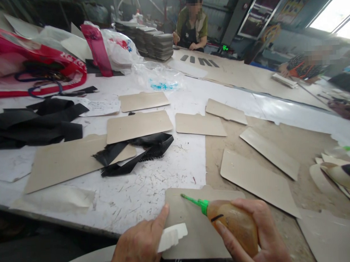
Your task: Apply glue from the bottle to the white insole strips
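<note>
Amber liquid, or amber plastic, gives its colour to the squeeze bottle [237, 225] that the right hand [259, 227] grips, thumb on the near side and fingers wrapped round the far side. Its green nozzle [197, 202] slants up and to the left over the beige panel [201, 240] at the table's near edge, the tip above the panel's upper left part; whether it touches the surface, I cannot tell. On the panel's left side lies the left hand [138, 244], its forefinger stretched along the edge; the other fingers are curled or out of sight, and what they pinch, if anything, I cannot tell. A white folded strip [172, 237] juts from beside that hand across the panel.

Farther up the white table [184, 157], more beige pieces lie flat: a large panel [60, 163] on the left, with a smaller panel [138, 126] overlapping it and a frayed black strip [158, 145] beside them. To the right, several pieces lie on or against a brown sheet [215, 156], among them a slanting panel [258, 183] near the bottle. Black fabric [32, 121] heaps at the left, below a red plastic bag [70, 70]. Beyond a clear plastic bag [167, 81] and a tall grey stack [159, 44], a person in an apron [190, 32] stands at the far side.
</note>
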The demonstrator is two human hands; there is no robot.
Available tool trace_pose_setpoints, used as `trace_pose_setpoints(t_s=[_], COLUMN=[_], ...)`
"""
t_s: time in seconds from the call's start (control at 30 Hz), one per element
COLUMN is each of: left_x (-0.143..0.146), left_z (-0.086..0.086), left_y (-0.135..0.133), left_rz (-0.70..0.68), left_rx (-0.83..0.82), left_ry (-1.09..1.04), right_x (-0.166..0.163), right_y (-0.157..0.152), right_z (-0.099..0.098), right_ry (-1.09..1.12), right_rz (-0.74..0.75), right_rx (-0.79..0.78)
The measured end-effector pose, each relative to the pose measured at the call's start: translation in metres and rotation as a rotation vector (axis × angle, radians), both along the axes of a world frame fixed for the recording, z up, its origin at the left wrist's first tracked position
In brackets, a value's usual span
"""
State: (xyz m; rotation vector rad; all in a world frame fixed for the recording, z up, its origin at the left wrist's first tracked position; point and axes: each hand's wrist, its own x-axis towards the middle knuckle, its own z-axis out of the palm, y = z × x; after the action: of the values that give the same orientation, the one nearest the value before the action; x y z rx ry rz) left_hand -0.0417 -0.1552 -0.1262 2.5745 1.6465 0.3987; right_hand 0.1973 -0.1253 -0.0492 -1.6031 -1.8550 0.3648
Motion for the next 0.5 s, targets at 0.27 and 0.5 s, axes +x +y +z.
trace_pose_setpoints(t_s=[0.27,0.5], left_x=[-0.002,-0.007], left_z=[-0.002,-0.007], left_y=[-0.001,0.003], left_rz=[-0.018,-0.052], left_rx=[-0.042,0.013], left_ry=[-0.011,0.004], right_x=[0.01,0.028], right_y=[-0.005,-0.009], right_z=[0.003,0.005], right_ry=[-0.038,-0.071], right_rz=[-0.062,-0.119], right_rx=[-0.045,-0.03])
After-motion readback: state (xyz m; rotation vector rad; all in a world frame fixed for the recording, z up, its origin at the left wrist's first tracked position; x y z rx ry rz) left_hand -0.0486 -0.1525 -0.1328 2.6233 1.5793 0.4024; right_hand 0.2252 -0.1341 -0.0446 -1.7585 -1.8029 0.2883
